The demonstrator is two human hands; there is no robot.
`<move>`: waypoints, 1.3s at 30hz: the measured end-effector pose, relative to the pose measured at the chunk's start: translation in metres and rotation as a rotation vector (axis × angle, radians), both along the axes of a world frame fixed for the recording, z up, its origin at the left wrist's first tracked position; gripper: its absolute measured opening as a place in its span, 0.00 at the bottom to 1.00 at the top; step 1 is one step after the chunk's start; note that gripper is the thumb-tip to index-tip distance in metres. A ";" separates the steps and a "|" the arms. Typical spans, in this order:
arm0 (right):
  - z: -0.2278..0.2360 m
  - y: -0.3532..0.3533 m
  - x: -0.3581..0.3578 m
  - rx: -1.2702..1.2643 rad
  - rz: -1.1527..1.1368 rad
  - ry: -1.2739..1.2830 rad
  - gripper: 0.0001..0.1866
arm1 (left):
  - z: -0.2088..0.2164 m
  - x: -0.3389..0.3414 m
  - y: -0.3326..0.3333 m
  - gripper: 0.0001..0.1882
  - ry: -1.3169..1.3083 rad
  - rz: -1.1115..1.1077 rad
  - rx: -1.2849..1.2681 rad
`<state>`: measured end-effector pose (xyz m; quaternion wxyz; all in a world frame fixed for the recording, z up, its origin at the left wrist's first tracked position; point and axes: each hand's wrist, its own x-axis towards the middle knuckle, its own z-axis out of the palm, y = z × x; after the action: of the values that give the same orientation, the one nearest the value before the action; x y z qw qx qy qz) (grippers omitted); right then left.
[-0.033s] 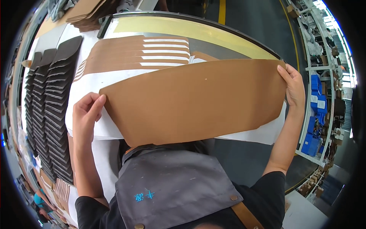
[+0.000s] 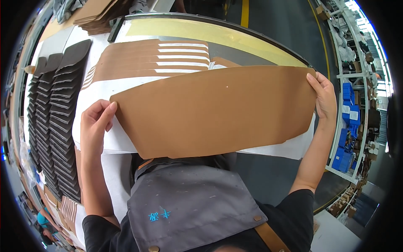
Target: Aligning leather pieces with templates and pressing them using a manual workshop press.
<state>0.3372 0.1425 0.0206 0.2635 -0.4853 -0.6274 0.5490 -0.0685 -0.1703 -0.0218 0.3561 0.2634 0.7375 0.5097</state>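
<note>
- The grey apron (image 2: 189,189) lies just beside the near edge of the brown panel (image 2: 218,113); a step or lean forward could catch that edge and crease it.
- The panel is held out over the near side of the white bench (image 2: 100,90), partly past its edge, so a lost grip could send it floorward.
- The left hand (image 2: 94,124) pinches only the left far corner between thumb and fingers; such a small hold could slip or dent the material.
- On the left, dark pads (image 2: 65,138) overlap in rows; a wide swing of that arm might disturb them.
- The right hand (image 2: 325,96) pinches the right far corner; uneven pull between the hands could bow the panel.
- Farther off, white-striped brown pieces (image 2: 130,61) lie fanned; lowering the panel carelessly could drag them askew.
</note>
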 end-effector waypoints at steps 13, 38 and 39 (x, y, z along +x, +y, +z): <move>-0.011 0.001 0.017 -0.006 -0.039 -0.008 0.10 | -0.005 0.002 0.020 0.11 -0.066 0.024 -0.033; -0.033 -0.005 -0.080 0.338 0.556 -0.365 0.08 | 0.010 0.021 0.102 0.07 0.576 -0.559 -0.027; -0.033 -0.004 -0.082 0.337 0.550 -0.369 0.08 | 0.008 0.022 0.108 0.07 0.600 -0.611 -0.014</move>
<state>0.2554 0.1387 -0.0120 0.0648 -0.3389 -0.8529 0.3917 -0.0468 -0.0626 -0.0133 0.2623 0.6041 0.6998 0.2767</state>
